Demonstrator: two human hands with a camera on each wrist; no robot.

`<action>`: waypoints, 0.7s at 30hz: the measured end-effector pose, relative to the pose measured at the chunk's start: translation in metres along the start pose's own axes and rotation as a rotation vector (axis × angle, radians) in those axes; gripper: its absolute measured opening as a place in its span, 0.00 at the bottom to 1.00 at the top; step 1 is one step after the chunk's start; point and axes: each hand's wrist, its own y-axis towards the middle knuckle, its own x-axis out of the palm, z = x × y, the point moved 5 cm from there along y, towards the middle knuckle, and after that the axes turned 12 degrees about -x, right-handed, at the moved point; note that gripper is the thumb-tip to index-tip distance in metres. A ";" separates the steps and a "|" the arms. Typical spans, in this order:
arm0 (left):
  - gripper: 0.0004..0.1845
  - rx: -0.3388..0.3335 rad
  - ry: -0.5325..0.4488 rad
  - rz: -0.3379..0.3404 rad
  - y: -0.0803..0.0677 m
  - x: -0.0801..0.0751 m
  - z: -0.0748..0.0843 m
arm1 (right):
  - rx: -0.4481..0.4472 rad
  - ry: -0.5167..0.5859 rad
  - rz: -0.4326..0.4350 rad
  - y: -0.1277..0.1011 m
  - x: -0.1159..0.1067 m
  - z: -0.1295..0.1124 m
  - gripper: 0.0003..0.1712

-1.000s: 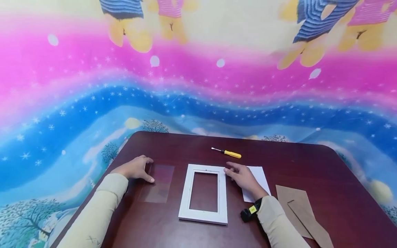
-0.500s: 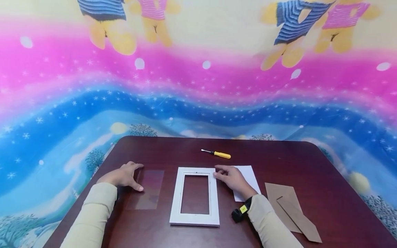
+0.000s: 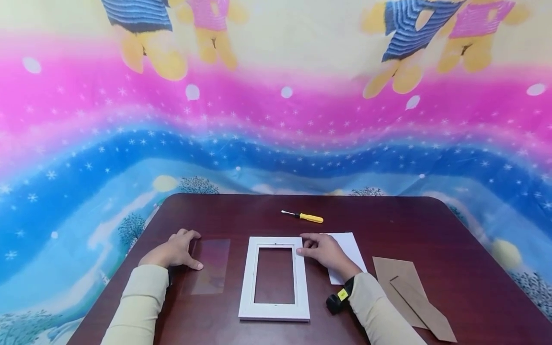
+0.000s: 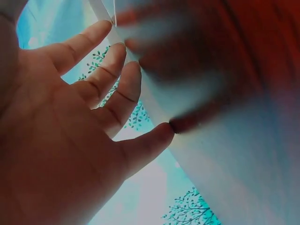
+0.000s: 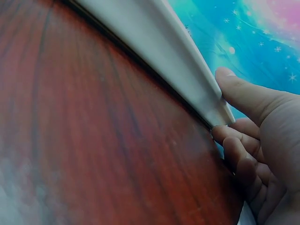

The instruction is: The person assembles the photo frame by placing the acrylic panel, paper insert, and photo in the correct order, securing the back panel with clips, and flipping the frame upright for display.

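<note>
A white frame edge [image 5: 159,51] runs diagonally from the top centre toward the right middle of the picture, lying on the dark red tabletop [image 5: 93,140] that fills the left and lower part. The right hand [image 5: 262,140] at the right edge touches the frame's corner, thumb above, curled fingers [image 5: 234,150] below. A blue starry backdrop [image 5: 243,33] fills the upper right.

1 white frame [image 3: 274,278], 1 clear sheet [image 3: 210,266], 1 screwdriver [image 3: 303,217], 1 white paper [image 3: 350,255], 2 cardboard pieces [image 3: 398,273].
</note>
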 end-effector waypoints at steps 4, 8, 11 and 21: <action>0.47 -0.003 0.001 0.018 0.001 -0.001 -0.001 | 0.013 -0.004 0.010 0.002 0.001 -0.001 0.34; 0.47 -0.004 0.001 0.016 0.003 -0.001 0.000 | 0.008 -0.007 0.018 0.002 0.000 0.000 0.34; 0.51 -0.011 0.007 -0.011 0.001 0.000 0.000 | 0.006 -0.007 0.001 0.002 0.001 0.000 0.35; 0.55 -0.014 0.043 -0.020 0.003 0.001 0.002 | 0.025 0.016 0.008 0.003 0.000 0.000 0.35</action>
